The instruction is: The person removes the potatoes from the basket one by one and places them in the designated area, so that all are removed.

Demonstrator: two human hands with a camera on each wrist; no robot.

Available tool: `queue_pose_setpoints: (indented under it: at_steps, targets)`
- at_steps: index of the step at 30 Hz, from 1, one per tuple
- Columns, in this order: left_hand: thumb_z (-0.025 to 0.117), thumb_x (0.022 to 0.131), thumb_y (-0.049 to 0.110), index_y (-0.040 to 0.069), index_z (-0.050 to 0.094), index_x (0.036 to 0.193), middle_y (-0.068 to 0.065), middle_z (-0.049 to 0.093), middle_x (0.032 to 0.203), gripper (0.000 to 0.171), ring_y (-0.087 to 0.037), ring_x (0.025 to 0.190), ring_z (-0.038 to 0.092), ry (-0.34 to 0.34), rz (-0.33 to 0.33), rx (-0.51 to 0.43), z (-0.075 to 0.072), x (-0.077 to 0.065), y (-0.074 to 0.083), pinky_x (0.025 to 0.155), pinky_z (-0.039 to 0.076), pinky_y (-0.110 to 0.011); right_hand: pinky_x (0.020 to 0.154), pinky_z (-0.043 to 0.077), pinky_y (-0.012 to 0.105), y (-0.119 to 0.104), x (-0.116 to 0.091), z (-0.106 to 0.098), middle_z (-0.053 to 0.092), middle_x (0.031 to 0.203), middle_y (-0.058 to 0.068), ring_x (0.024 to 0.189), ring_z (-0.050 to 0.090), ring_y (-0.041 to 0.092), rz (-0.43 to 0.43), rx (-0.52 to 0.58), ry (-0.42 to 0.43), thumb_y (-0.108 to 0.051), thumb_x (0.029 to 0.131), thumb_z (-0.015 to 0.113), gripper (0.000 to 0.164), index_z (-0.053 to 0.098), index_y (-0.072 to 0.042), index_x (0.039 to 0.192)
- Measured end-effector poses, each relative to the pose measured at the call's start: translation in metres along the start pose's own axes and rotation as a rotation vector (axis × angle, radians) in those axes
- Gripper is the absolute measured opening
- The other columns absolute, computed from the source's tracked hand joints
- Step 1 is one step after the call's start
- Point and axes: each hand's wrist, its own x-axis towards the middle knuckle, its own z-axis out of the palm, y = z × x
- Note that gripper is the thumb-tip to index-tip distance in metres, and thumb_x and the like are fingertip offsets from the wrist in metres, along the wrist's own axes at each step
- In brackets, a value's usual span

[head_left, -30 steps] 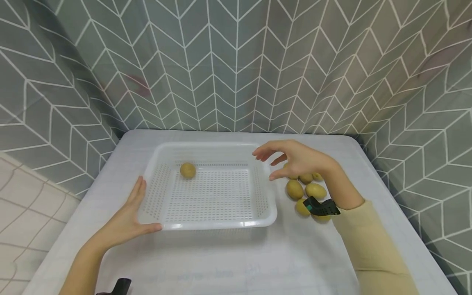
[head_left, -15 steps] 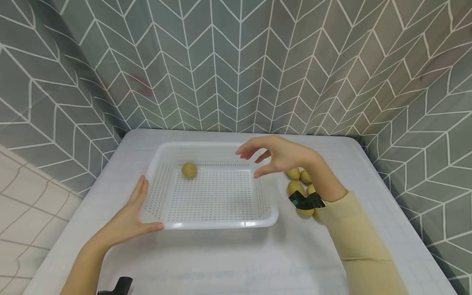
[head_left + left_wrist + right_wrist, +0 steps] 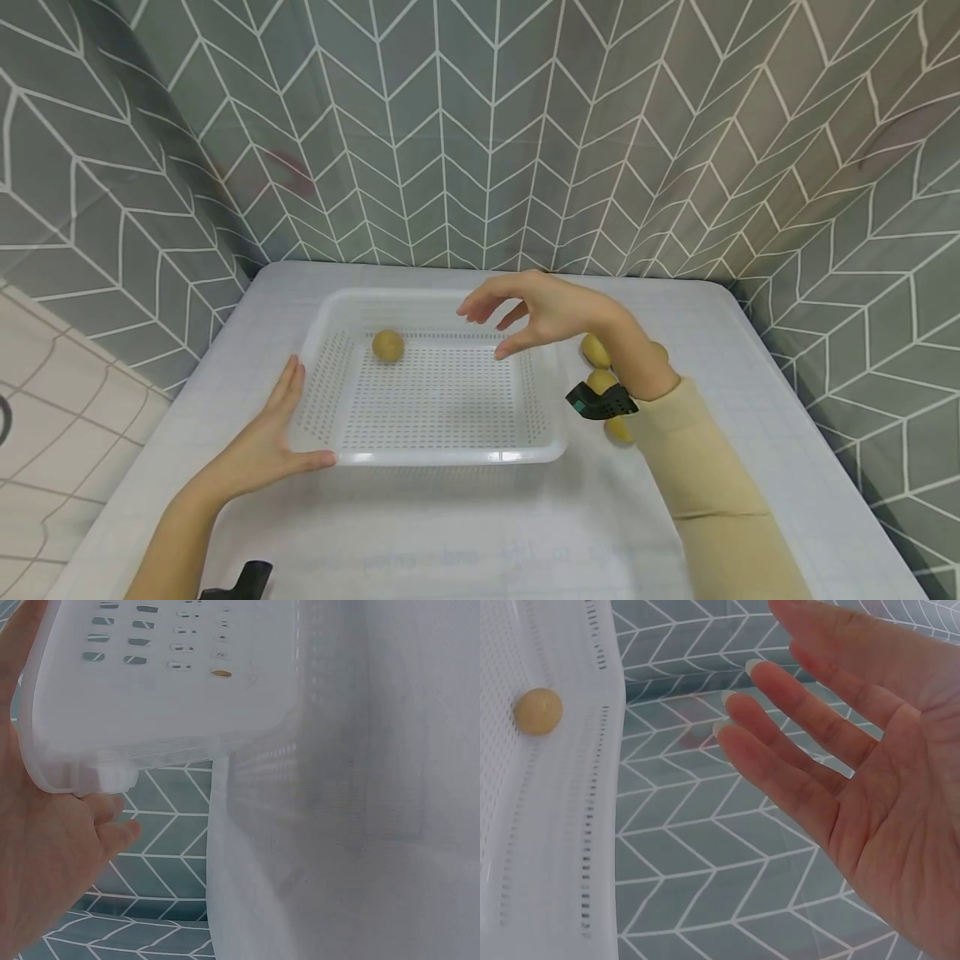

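Note:
A white perforated plastic basket (image 3: 450, 457) stands on the table with one round yellow-brown potato (image 3: 387, 346) in its back left part. My left hand (image 3: 258, 454) rests against the basket's left side, fingers and thumb extended around the front left corner. The left wrist view shows that hand touching the basket wall (image 3: 165, 712). Above the right back part of the basket hovers my right hand (image 3: 551, 308), fingers spread and loosely bent, holding nothing. The right wrist view shows its bare palm (image 3: 885, 817) apart from the potato (image 3: 538, 712).
Several more potatoes (image 3: 596, 351) lie on the table right of the basket, partly hidden by my right forearm. A white cloth (image 3: 450, 542) covers the table. Grey patterned curtains (image 3: 480, 133) hang behind and at both sides. Each wrist wears a black strap (image 3: 603, 402).
My right hand has moved left from the basket's right rim to above its inside, with its forearm now covering more potatoes. The left hand stays at the basket; the view shifts slightly.

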Motion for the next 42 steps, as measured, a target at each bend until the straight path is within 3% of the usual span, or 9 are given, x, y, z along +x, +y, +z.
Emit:
queue_pose_setpoints:
  at_steps: [15, 21, 28, 35, 42]
  targets:
    - [0.085, 0.069, 0.037, -0.003, -0.009, 0.150, -0.013, -0.020, 0.158, 0.130, -0.046, 0.142, -0.007, 0.004, -0.001, 0.004, 0.001, -0.002, -0.002, 0.102, 0.015, -0.072, 0.090, 0.052, 0.039, 0.013, 0.047, 0.010, 0.060, 0.123, 0.007, 0.110, 0.059, 0.021, 0.008, 0.074, -0.061, -0.013, 0.078, 0.081, 0.054, 0.057, -0.007, 0.127]
    - [0.085, 0.069, 0.037, -0.003, -0.009, 0.150, -0.013, -0.020, 0.158, 0.130, -0.045, 0.142, -0.007, 0.003, -0.003, -0.007, 0.001, 0.000, -0.002, 0.103, 0.015, -0.071, 0.089, 0.052, 0.032, 0.016, 0.058, 0.014, 0.060, 0.121, 0.000, 0.110, 0.058, 0.018, 0.022, 0.083, -0.077, -0.013, 0.078, 0.081, 0.053, 0.058, -0.010, 0.126]
    - [0.085, 0.070, 0.038, -0.001, -0.010, 0.150, -0.012, -0.021, 0.158, 0.131, -0.043, 0.143, -0.008, -0.001, -0.012, -0.018, -0.001, 0.000, -0.001, 0.105, 0.012, -0.070, 0.089, 0.051, 0.030, 0.023, 0.072, 0.019, 0.060, 0.122, 0.005, 0.112, 0.057, 0.029, 0.026, 0.113, -0.089, -0.012, 0.077, 0.081, 0.055, 0.058, -0.007, 0.126]
    - [0.086, 0.069, 0.038, -0.001, -0.009, 0.151, -0.014, -0.019, 0.158, 0.131, -0.044, 0.143, -0.006, 0.004, -0.012, -0.015, 0.002, 0.000, -0.004, 0.104, 0.014, -0.070, 0.092, 0.050, 0.041, 0.027, 0.088, 0.027, 0.059, 0.122, 0.006, 0.113, 0.057, 0.028, 0.038, 0.135, -0.117, -0.009, 0.077, 0.081, 0.053, 0.060, -0.009, 0.125]
    - [0.086, 0.068, 0.040, -0.002, -0.009, 0.151, -0.016, -0.018, 0.158, 0.132, -0.045, 0.143, -0.004, 0.004, -0.024, -0.007, 0.002, 0.000, -0.002, 0.105, 0.016, -0.069, 0.089, 0.052, 0.033, 0.035, 0.108, 0.038, 0.059, 0.123, 0.003, 0.113, 0.057, 0.025, 0.046, 0.136, -0.141, -0.003, 0.076, 0.080, 0.054, 0.060, -0.008, 0.126]
